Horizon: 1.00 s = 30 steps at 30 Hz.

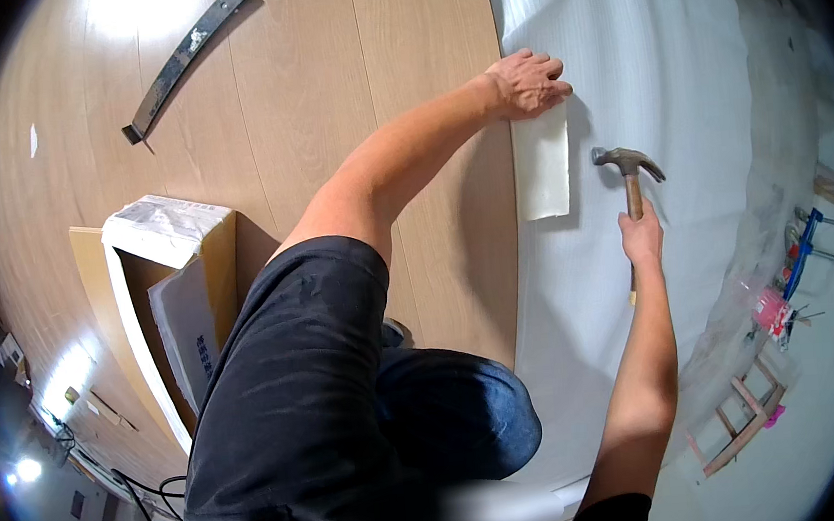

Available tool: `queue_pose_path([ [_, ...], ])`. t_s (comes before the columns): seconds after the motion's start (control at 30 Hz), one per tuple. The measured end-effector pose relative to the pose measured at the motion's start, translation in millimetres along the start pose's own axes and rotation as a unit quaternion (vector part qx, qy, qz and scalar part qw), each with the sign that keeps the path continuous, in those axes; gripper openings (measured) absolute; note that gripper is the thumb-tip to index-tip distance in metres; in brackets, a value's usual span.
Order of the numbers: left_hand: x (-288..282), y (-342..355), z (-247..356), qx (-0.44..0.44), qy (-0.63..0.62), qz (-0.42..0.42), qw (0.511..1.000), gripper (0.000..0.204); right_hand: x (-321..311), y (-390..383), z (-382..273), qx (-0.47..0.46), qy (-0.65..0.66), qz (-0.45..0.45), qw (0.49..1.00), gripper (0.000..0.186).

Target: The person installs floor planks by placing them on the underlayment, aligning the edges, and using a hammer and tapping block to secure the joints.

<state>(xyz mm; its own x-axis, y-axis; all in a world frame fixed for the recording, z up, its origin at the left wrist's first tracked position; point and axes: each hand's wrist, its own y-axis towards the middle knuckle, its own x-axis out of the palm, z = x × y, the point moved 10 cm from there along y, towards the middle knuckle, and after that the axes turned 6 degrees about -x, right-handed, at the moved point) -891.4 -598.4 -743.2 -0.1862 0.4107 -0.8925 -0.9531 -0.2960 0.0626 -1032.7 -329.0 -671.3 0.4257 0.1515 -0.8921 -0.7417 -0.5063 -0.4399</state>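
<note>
My left hand [529, 85] is closed on the far end of a pale, flat rectangular block [543, 167]. This block lies along the exposed edge of the wood-look floorboards [431, 191], over the white underlay sheet [656, 56]; whether it touches the edge I cannot tell. A claw hammer [630, 170] with a wooden handle is gripped in my right hand [641, 235]. Its head is to the right of the block, apart from it, with the striking face turned toward the block and the claw pointing away.
A curved-looking dark metal bar [188, 61] lies on the boards at the upper left. An opened carton [170, 231] with boards stands left of me. To the right are a small wooden ladder-like frame [743, 416] and a pink item [772, 311]. My bent knee [468, 408] is below.
</note>
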Motion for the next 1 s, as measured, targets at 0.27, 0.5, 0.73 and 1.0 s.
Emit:
queue_pose_path([
  [0.27, 6, 1, -2, -0.027, -0.030, -0.067, 0.997, 0.033, 14, -10, -32, -0.049, -0.011, -0.087, 0.995, 0.057],
  [0.5, 10, 15, -14, -0.023, -0.069, -0.104, 0.992, 0.039, -8, -2, 5, -0.021, 0.004, 0.005, 1.000, 0.056],
  [0.73, 17, 24, -52, -0.031, -0.057, -0.116, 0.991, 0.042, -22, 29, 35, 0.138, 0.136, 0.040, 0.980, 0.042],
  [1.0, 8, 28, -39, 0.014, -0.035, -0.071, 0.997, 0.037, 8, 53, -52, -0.144, -0.027, -0.072, 0.987, 0.058],
])
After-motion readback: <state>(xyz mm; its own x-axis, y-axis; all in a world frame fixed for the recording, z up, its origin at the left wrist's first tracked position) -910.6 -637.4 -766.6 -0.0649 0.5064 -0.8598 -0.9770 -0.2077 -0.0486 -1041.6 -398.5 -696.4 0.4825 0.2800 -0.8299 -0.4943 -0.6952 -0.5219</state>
